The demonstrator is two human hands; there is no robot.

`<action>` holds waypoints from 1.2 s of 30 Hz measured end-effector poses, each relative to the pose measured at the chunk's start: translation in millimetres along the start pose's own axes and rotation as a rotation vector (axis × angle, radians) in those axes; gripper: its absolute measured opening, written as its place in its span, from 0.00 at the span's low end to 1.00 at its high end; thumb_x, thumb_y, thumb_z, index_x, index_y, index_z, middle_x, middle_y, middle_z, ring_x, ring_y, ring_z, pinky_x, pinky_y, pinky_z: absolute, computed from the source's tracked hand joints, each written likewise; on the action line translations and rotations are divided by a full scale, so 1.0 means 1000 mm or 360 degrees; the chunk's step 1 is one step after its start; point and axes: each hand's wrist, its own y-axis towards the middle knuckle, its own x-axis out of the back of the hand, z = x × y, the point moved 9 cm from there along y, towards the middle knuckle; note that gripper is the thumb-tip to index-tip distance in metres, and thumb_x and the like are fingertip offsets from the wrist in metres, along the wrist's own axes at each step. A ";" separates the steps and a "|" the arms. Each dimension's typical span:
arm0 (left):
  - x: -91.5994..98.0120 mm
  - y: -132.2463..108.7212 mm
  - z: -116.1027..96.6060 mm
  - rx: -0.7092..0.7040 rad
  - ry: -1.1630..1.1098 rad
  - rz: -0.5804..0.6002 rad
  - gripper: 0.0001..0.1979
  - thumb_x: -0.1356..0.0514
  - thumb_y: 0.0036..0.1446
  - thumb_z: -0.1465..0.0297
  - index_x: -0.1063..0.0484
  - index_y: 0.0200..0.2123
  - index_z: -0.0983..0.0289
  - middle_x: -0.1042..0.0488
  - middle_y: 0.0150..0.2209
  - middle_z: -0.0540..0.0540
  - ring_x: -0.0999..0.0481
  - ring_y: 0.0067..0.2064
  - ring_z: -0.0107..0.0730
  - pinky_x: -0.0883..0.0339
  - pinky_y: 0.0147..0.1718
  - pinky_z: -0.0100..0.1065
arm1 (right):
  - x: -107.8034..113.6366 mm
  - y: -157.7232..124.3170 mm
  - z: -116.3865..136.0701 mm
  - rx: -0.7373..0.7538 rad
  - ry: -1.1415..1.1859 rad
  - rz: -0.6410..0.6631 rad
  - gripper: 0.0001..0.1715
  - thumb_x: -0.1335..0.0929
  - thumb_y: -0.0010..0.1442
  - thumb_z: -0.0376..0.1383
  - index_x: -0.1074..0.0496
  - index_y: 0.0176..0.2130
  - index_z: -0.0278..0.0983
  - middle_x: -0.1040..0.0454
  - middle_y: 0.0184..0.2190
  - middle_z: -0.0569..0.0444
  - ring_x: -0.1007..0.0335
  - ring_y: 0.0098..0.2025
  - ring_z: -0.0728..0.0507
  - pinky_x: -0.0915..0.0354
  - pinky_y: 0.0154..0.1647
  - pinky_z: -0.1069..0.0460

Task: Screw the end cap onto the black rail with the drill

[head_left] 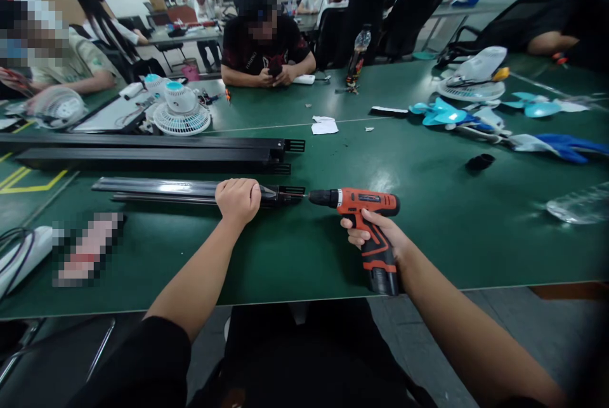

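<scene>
My left hand (pixel 238 200) is closed over a long black metal rail (pixel 157 190) that lies flat on the green table (pixel 295 256), gripping it near its right end. My right hand (pixel 375 233) is wrapped round the grip of an orange and black cordless drill (pixel 368 214). The drill points left, and its bit touches the comb-like end piece (pixel 291 192) of the rail.
Two longer black rails (pixel 152 149) lie just behind. Small white desk fans (pixel 181 110) stand at the back left, white paper scraps (pixel 324 125) in the middle, blue and white fan parts (pixel 451 115) and a black cap (pixel 480 161) at right. Several people sit around the table.
</scene>
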 end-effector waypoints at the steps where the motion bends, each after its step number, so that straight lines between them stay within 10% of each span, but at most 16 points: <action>1: 0.000 0.000 0.000 0.0001 0.0000 -0.0010 0.18 0.49 0.67 0.66 0.20 0.33 0.60 0.16 0.35 0.56 0.19 0.40 0.45 0.39 0.48 0.47 | 0.000 0.000 0.000 0.0013 0.0006 0.0004 0.17 0.24 0.60 0.42 0.28 0.44 0.36 0.28 0.32 0.54 0.45 0.23 0.53 0.31 0.26 0.56; 36: -0.003 0.002 0.001 0.0141 -0.0018 0.0197 0.17 0.50 0.68 0.66 0.21 0.36 0.58 0.17 0.37 0.55 0.21 0.42 0.46 0.42 0.51 0.48 | 0.002 0.005 -0.006 -0.0168 0.0082 0.0130 0.20 0.24 0.60 0.45 0.29 0.41 0.35 0.36 0.22 0.60 0.43 0.23 0.51 0.36 0.24 0.58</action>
